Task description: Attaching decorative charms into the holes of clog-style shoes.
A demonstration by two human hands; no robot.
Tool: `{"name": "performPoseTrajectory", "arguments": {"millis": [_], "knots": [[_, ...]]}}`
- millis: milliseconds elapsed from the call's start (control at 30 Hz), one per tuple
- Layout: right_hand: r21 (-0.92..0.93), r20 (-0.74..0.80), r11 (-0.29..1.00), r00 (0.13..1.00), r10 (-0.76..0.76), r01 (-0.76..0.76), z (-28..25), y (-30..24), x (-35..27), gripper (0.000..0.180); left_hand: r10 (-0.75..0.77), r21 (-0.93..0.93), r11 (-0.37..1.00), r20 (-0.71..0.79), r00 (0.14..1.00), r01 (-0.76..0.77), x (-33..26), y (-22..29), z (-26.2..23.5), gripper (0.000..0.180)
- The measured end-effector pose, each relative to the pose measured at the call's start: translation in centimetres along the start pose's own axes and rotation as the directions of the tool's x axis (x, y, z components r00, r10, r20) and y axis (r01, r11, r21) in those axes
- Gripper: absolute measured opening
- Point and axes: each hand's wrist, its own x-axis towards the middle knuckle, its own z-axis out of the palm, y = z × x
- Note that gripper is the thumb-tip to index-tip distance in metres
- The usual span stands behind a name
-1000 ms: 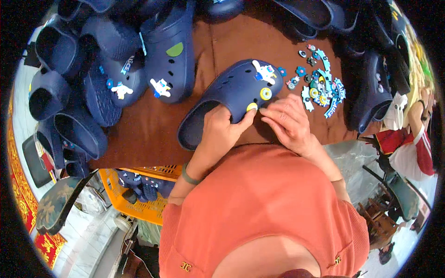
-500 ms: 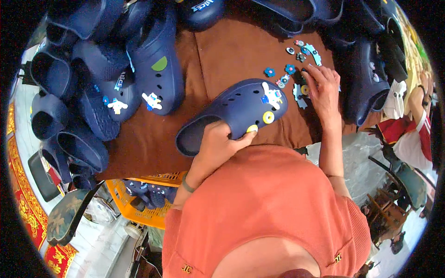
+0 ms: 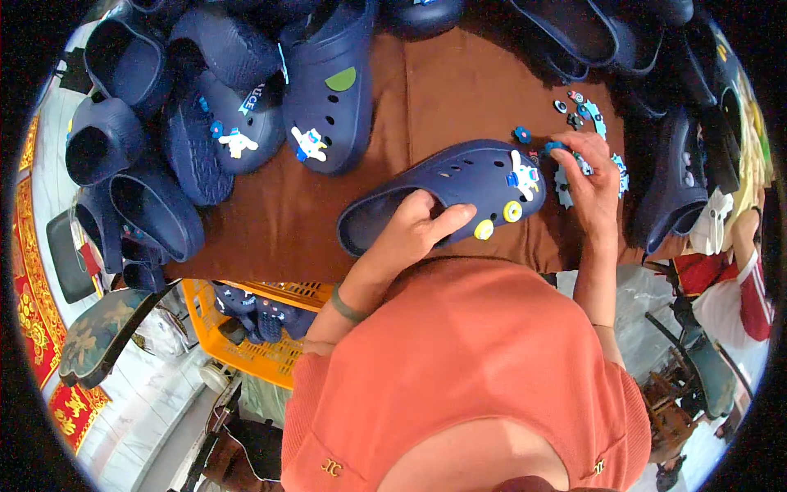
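head view | left hand [image 3: 414, 234] grips navy clog [image 3: 447, 193] at frame centre on brown desk [image 3: 279, 221] — fingers wrapped over its side | right hand [image 3: 592, 184] pinches blue charm [image 3: 555, 148] just right of clog — loose charms [image 3: 586, 111] upper right

The left hand [image 3: 410, 234] grips the side of a navy clog [image 3: 447, 193] lying on the brown desk [image 3: 434, 90]. The right hand [image 3: 592, 184] pinches what looks like a small blue charm [image 3: 556, 148] beside the clog's toe, over scattered charms [image 3: 586, 111]. More navy clogs [image 3: 246, 107] crowd the desk's left.
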Motion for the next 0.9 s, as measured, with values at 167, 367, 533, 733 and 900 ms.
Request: {"name": "performPoseTrajectory", "arguments": {"millis": [167,367,533,733,900], "knots": [[0.316,0.216,0.948,0.976,-0.029,-0.042,0.9,-4.7,1.8,0.018,0.082,-0.068,0.995,0.118,0.990,-0.074,-0.2,-1.3,0.1,0.029],[0.220,0.311,0.953,0.911,-0.270,0.207,2.4,-5.2,3.3,0.017,0.120,-0.046,0.993,0.184,0.976,-0.113,-1.2,-1.4,0.4,0.046],[0.306,0.359,0.942,0.899,-0.249,0.138,2.4,-5.4,3.1,0.018,0.195,0.015,0.979,0.192,0.962,-0.202,-1.3,-1.5,0.2,0.050],[0.092,0.332,0.896,0.835,-0.439,0.434,1.1,-6.3,2.5,0.026,0.228,0.139,0.958,0.157,0.961,-0.250,-1.2,-1.3,0.2,0.046],[-0.121,0.367,0.863,0.830,-0.420,0.491,1.0,-7.8,1.3,0.030,0.254,0.150,0.952,0.095,0.963,-0.266,-1.2,-1.4,0.5,0.036]]}}
